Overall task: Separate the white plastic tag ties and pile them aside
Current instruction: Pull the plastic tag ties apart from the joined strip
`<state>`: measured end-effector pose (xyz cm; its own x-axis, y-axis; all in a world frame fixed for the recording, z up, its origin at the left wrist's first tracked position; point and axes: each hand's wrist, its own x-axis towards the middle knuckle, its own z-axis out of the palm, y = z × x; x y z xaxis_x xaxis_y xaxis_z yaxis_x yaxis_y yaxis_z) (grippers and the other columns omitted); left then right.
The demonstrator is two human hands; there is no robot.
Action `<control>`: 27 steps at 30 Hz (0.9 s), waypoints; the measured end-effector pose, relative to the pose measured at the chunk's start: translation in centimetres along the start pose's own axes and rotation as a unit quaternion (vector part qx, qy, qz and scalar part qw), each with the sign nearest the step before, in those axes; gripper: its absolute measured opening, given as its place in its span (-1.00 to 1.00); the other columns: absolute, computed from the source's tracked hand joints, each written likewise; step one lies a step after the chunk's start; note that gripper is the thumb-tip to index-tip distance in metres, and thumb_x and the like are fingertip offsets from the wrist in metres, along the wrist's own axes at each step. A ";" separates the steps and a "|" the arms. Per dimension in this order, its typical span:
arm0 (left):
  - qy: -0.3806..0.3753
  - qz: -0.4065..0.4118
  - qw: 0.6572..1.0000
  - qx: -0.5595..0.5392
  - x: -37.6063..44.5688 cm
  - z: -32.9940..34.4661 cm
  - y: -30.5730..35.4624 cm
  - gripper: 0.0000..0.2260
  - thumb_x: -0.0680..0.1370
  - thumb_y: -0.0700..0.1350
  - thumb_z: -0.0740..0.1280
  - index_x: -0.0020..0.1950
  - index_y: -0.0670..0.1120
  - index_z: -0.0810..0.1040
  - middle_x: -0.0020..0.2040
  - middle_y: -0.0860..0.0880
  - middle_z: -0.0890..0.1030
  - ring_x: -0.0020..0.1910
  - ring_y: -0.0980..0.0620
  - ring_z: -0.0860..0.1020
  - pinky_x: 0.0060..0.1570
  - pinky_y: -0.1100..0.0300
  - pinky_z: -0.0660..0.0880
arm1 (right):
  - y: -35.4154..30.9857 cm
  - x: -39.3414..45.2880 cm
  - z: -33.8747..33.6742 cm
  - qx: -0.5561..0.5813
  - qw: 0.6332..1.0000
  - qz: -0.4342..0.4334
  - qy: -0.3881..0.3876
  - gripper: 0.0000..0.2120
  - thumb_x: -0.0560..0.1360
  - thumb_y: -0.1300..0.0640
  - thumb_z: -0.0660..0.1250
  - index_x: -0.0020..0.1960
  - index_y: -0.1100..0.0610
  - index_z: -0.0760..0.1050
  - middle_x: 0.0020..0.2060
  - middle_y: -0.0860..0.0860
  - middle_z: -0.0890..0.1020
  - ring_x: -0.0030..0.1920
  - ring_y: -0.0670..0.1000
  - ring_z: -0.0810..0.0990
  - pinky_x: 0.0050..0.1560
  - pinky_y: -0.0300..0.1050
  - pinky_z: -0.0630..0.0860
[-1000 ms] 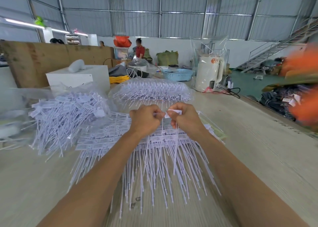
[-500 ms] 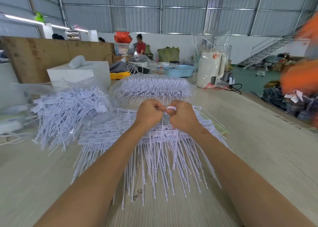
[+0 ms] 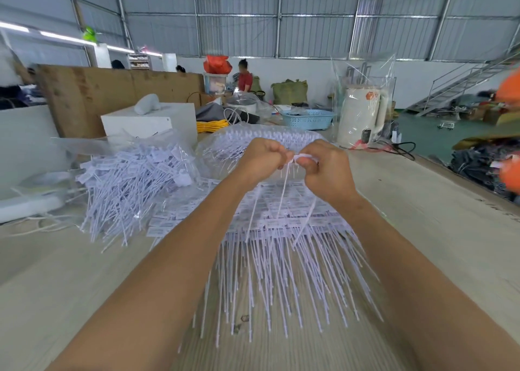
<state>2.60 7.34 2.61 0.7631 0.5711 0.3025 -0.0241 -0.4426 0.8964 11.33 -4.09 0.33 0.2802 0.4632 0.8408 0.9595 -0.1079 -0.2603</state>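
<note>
A wide stack of joined white tag ties (image 3: 281,247) lies on the wooden table (image 3: 436,230) in front of me, tails pointing toward me. Above it, my left hand (image 3: 260,159) and my right hand (image 3: 327,171) meet, fingers curled, each pinching the head end of a small strip of tag ties (image 3: 284,190) whose tails hang down over the stack. A loose pile of separated tag ties (image 3: 132,185) lies to the left on clear plastic.
A clear bag of more ties (image 3: 264,140) sits just behind my hands. A white box (image 3: 152,123), a blue basket (image 3: 308,118) and a bagged white kettle (image 3: 361,117) stand farther back. Cardboard (image 3: 112,92) walls the left; the table's right edge runs diagonally.
Both hands have lifted slightly with the pinched strip, and its tails now hang freer above the stack. The view has tilted a little.
</note>
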 end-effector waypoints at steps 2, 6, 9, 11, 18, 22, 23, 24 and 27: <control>-0.001 0.013 1.000 -0.008 0.3 0.4 0.5 -0.80 0.49 -0.30 0.36 -0.33 -0.13 0.56 -0.57 0.14 0.50 -0.55 0.26 0.43 -0.44 0.42 0.37 | -0.1 0.2 -0.6 -0.007 1.000 0.006 0.001 -0.93 0.44 0.39 0.34 -0.19 0.38 0.57 -0.27 0.26 0.58 -0.24 0.20 0.55 -0.24 -0.07 0.38; 0.043 0.005 0.996 0.077 1.3 0.5 0.9 -0.83 0.49 -0.23 0.37 -0.30 -0.11 0.61 -0.41 0.03 0.56 -0.45 0.16 0.47 -0.34 0.34 0.45 | -1.1 0.5 -2.9 0.000 0.997 0.071 0.021 -0.90 0.50 0.35 0.28 -0.13 0.33 0.56 -0.22 0.22 0.59 -0.22 0.10 0.54 -0.24 -0.18 0.45; 0.088 -0.031 0.990 0.109 1.5 -1.7 -1.3 -0.90 0.50 -0.29 0.33 -0.16 -0.27 0.63 -0.24 -0.11 0.55 -0.26 0.05 0.49 -0.14 0.27 0.47 | -1.6 2.4 -6.5 0.114 0.969 0.150 0.158 -0.87 0.50 0.23 0.28 -0.20 0.08 0.52 -0.36 -0.01 0.54 -0.39 -0.14 0.45 -0.42 -0.41 0.38; 0.040 -0.024 0.996 0.070 0.9 -1.9 -1.8 -0.88 0.53 -0.30 0.32 -0.11 -0.32 0.63 -0.15 -0.11 0.57 -0.21 0.10 0.50 -0.28 0.45 0.44 | -1.8 3.2 -7.2 0.250 0.936 0.224 0.104 -0.84 0.50 0.24 0.29 -0.25 0.11 0.48 -0.46 0.02 0.46 -0.52 -0.08 0.40 -0.52 -0.28 0.36; -0.094 0.006 0.991 0.093 -0.5 -0.5 -1.4 -0.70 0.49 -0.47 0.20 0.11 -0.27 0.60 0.02 -0.22 0.60 -0.03 -0.03 0.51 -0.02 0.19 0.41 | -0.8 0.7 -0.7 0.328 0.829 0.416 -0.177 -0.97 0.51 0.23 0.35 -0.05 0.17 0.53 -0.26 0.04 0.57 -0.30 -0.06 0.56 -0.41 -0.25 0.51; -0.117 0.031 0.989 0.085 -0.9 -0.4 -1.9 -0.69 0.48 -0.45 0.25 0.19 -0.23 0.49 -0.05 -0.10 0.56 -0.06 0.00 0.51 -0.07 0.22 0.42 | -0.2 -0.1 1.4 0.332 0.823 0.429 -0.169 -0.93 0.48 0.24 0.38 -0.03 0.18 0.57 -0.11 0.09 0.64 -0.16 0.05 0.64 -0.13 -0.03 0.62; -0.103 0.036 0.992 0.060 -0.9 -0.3 -2.2 -0.69 0.48 -0.42 0.30 0.18 -0.20 0.46 -0.07 -0.07 0.53 -0.08 0.00 0.50 -0.07 0.22 0.43 | -0.3 -0.3 1.6 0.360 0.812 0.431 -0.159 -0.94 0.49 0.26 0.36 -0.04 0.19 0.56 -0.14 0.11 0.65 -0.24 0.06 0.66 -0.19 -0.05 0.63; -0.078 0.038 0.995 0.038 -0.9 -0.2 -2.6 -0.68 0.46 -0.40 0.34 0.17 -0.17 0.45 -0.05 -0.06 0.50 -0.08 0.01 0.49 -0.06 0.21 0.44 | -0.4 -0.6 1.6 0.384 0.804 0.430 -0.146 -0.96 0.50 0.29 0.34 -0.06 0.21 0.55 -0.21 0.12 0.65 -0.35 0.03 0.66 -0.30 -0.11 0.62; 0.007 -0.002 1.000 -0.011 -0.6 0.3 -3.6 -0.68 0.45 -0.34 0.40 0.18 -0.22 0.46 0.02 -0.09 0.48 -0.02 0.00 0.49 0.06 0.14 0.47 | 0.0 -0.8 1.3 0.370 0.832 0.401 -0.099 -0.92 0.52 0.35 0.29 -0.15 0.27 0.52 -0.38 0.12 0.58 -0.53 -0.08 0.56 -0.45 -0.25 0.54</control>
<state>2.44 8.40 -0.87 0.7542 0.5821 0.3039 -0.0356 -0.4259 0.9041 11.06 -3.36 -0.94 0.7409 0.6474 0.1789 0.1632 0.0849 -0.9829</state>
